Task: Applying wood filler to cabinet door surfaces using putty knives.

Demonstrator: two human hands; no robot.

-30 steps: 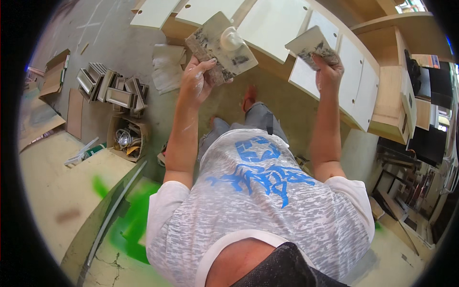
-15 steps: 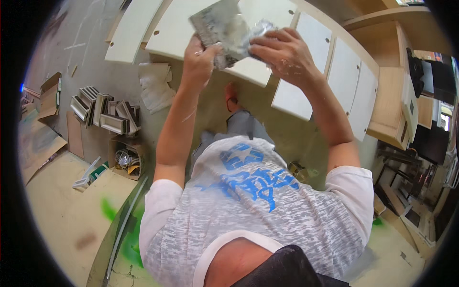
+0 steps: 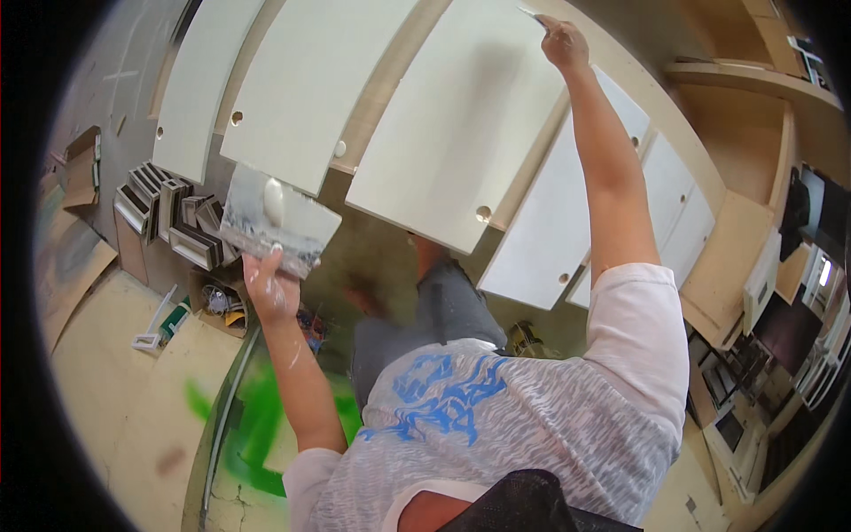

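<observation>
The left hand (image 3: 273,288) is closed on the near edge of a flat board (image 3: 306,226), with the thumb laid on top; in the right hand (image 3: 566,43), stretched out to the far side, a thin scraper (image 3: 530,13) is gripped and seen almost edge-on. Whether the white panel (image 3: 443,133) beneath is touched by the blade cannot be told. The board is held at the left, by the near edge of another white panel (image 3: 306,97), and a lump of white paste (image 3: 274,202) is carried on it.

If the board were tipped too far, the paste could be lost to the floor (image 3: 363,230), since it is kept there by its own stickiness alone. Ridges could be left on the panel by a scraper pressed in at one corner, and the round hole (image 3: 483,214) by its near edge could be clogged by stray paste.

The board is smeared grey and white; the paste looks smooth and rounded. The panel is plain, with a soft shadow cast along its middle.
</observation>
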